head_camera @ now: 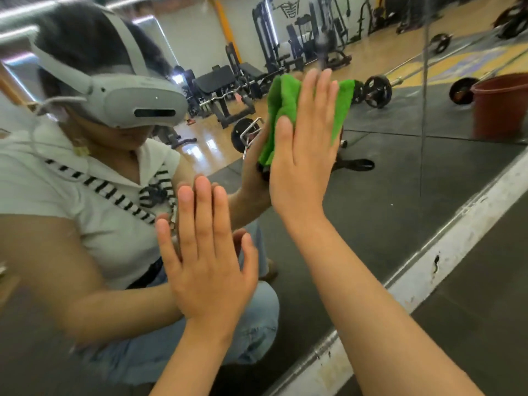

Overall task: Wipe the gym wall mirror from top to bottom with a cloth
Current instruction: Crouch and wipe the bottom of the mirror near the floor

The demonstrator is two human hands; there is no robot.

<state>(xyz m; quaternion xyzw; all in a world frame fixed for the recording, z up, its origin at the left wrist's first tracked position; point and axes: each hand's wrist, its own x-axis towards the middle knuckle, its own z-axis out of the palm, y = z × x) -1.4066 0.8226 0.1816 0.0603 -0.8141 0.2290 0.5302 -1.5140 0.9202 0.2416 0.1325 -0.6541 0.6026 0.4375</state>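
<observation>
The wall mirror [400, 178] fills most of the view, running down to a white strip at the floor. My right hand [305, 155] lies flat, fingers straight, pressing a green cloth [285, 101] against the glass low on the mirror. The cloth bunches out to the left and above my fingers. My left hand [205, 261] rests flat on the mirror lower left, fingers spread and straight, holding nothing. The reflection shows a crouching person with a headset and both hands meeting mine.
A white baseboard strip [445, 258] runs diagonally along the mirror's bottom edge over dark rubber floor [485, 324]. A red-brown bucket [503, 107] shows at the right. Reflected barbells, weight plates and gym machines lie behind.
</observation>
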